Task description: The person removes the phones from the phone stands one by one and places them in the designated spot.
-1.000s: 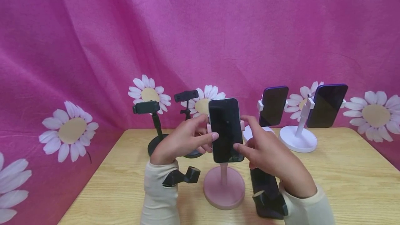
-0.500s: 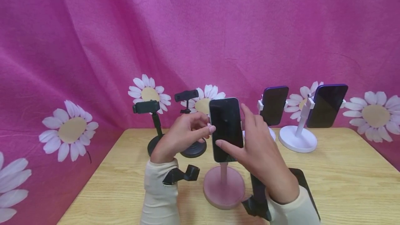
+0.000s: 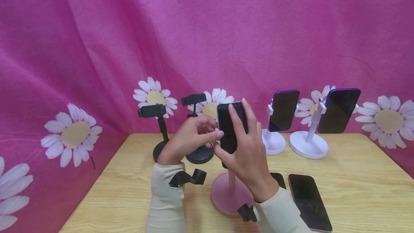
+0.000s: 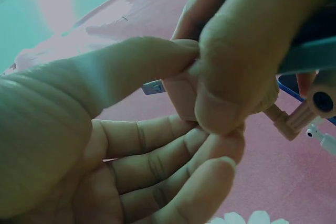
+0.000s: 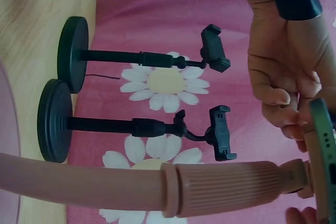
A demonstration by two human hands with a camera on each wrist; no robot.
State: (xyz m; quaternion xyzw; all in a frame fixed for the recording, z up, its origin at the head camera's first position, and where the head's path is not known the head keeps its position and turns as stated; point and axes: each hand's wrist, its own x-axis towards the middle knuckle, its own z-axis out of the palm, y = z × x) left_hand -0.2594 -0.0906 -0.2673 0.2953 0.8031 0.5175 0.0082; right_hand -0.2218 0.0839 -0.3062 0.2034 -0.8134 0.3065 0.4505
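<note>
A phone (image 3: 228,132) with a dark screen stands upright in the clamp of a pink phone stand (image 3: 226,199). At its left side, my left hand (image 3: 191,137) pinches the pink clamp arm (image 4: 181,98) between thumb and curled fingers. My right hand (image 3: 245,157) reaches across the screen, with its thumb at the left clamp arm and its fingers over the front toward the top right edge. In the left wrist view, the right thumb (image 4: 220,87) covers part of the clamp. The stand's ribbed stem (image 5: 226,190) shows in the right wrist view.
Two black phone stands (image 3: 163,130) rise at the back left. At the back right, two white stands (image 3: 308,145) each carry a phone (image 3: 339,110). Two more phones lie on the wooden table (image 3: 113,197), one (image 3: 308,200) at the right and another (image 3: 279,179) partly behind my right forearm.
My right hand has moved left from the phone's right edge, across the screen to the left clamp arm. The left hand has shifted slightly upward. The phones lying on the table are more exposed.
</note>
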